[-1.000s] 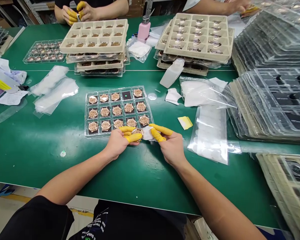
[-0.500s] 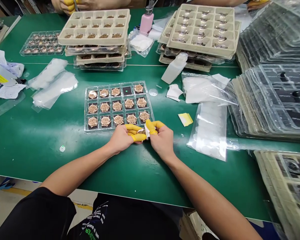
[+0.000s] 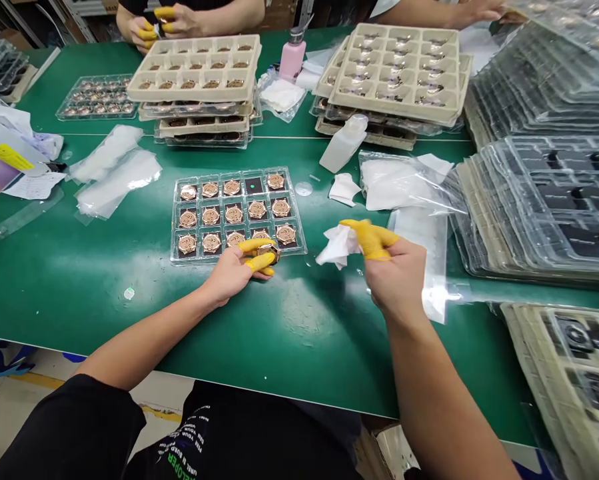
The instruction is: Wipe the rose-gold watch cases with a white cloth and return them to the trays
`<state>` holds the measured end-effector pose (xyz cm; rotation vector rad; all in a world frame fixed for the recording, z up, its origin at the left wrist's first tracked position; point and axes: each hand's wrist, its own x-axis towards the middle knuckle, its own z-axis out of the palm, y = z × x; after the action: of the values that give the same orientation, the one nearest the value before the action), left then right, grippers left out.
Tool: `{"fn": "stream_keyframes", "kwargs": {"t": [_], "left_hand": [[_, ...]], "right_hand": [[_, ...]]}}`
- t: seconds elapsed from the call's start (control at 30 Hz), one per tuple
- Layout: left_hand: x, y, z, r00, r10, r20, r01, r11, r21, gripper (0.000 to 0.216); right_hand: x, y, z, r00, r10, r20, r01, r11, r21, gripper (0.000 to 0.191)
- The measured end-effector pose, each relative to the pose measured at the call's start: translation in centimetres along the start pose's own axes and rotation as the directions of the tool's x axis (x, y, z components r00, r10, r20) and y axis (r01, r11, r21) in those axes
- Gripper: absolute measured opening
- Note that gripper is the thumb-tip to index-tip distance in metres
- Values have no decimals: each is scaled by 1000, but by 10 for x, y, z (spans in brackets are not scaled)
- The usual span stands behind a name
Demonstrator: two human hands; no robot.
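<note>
In the head view, I saw the left hand just below the centre of the frame. Its yellow-capped thumb and forefinger were closed narrowly on a rose-gold watch case. The case sat touching the lower edge of the clear tray, whose pockets held more such cases.

Right of centre, the right hand had its capped fingertips pinched on a crumpled white wipe, held above the green table and well apart from the case.

I judged the case small, rigid and light, with a polished face that would slip and mark easily. I would have gripped it by the rim, as the left hand did. The wipe looked limp and nearly weightless, so a pinch anywhere would have held it.
</note>
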<state>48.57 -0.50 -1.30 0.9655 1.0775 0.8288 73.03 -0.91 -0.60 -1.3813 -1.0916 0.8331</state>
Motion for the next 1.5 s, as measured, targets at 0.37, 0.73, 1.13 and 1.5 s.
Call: {"fn": "stream_keyframes", "kwargs": {"t": [0.37,0.73,1.13,1.5], "left_hand": [[171,120,-61,983,151,106,-160,413,897,26],[179,117,-56,927,368,74,-46,-83,996,38],[156,118,-75,981,53,185,-143,-441,886,40],[171,140,-72,971,169,171,-103,-351,931,32]], "right_hand": [[-2,-4,-4,992,128,-8,-128,992,-21,30],[4,2,-12,952,252,174,-263,964,41,32],[7,4,-11,946,270,179,-278,961,20,47],[13,2,-14,941,298,162,-306,952,24,38]]}}
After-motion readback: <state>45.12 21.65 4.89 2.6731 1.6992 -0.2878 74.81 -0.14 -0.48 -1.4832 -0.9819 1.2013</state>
